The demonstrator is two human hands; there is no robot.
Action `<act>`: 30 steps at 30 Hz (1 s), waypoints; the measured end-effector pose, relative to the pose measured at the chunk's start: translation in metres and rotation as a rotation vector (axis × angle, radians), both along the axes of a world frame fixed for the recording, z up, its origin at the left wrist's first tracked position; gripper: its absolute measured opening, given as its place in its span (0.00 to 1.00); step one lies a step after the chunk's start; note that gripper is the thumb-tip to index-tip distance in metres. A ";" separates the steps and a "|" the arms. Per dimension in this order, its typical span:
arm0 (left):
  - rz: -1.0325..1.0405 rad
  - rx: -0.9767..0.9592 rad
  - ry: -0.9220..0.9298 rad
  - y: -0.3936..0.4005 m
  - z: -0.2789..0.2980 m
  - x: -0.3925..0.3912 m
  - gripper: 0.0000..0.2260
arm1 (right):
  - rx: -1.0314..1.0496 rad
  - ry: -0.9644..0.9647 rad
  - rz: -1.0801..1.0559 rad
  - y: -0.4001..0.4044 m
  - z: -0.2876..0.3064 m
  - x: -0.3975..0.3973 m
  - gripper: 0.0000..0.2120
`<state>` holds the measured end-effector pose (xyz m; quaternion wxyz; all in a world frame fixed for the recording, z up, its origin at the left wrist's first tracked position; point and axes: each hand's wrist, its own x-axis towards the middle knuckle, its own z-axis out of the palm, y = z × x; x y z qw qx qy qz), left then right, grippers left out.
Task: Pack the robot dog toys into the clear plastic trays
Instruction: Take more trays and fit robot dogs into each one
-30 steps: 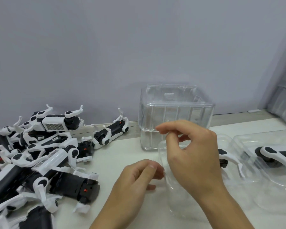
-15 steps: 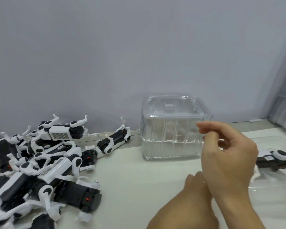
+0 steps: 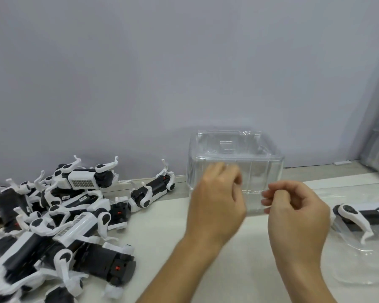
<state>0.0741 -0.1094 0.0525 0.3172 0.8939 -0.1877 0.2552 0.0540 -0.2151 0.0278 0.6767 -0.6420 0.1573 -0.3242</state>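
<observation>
Left to right: I see the toy dogs point(image 3: 59, 217) heaped on the table point(image 3: 162, 226); my left hand point(image 3: 217, 202) and right hand point(image 3: 298, 213), fingers curled, empty, before the tray stack point(image 3: 234, 158); one dog point(image 3: 363, 213) in a tray point(image 3: 359, 270).

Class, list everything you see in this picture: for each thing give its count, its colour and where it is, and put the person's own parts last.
Loose robot dog toys: a tangled pile, exact count unclear, black and white, on the left of the table.
Single robot dog toy: one, black and white, lying apart from the pile, left of the tray stack.
Stack of clear plastic trays: one stack, transparent, at the back of the table by the wall.
Packed robot dog toy: one, black and white, lying in a clear tray at the right edge.
Table: one, off-white.
Wall: grey-blue, behind the table.
Left hand: fingers curled, raised before the tray stack.
Right hand: fingers curled, beside the left.
</observation>
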 end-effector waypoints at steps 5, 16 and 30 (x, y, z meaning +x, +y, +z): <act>-0.001 0.436 -0.044 0.020 0.039 0.032 0.12 | 0.130 0.283 0.346 0.023 -0.015 0.002 0.10; -0.025 0.339 0.076 0.027 0.060 0.048 0.03 | 0.514 0.231 0.544 0.028 -0.017 0.003 0.12; -0.096 0.233 0.211 0.034 0.070 0.035 0.06 | 0.579 -0.003 0.500 0.025 -0.016 0.008 0.10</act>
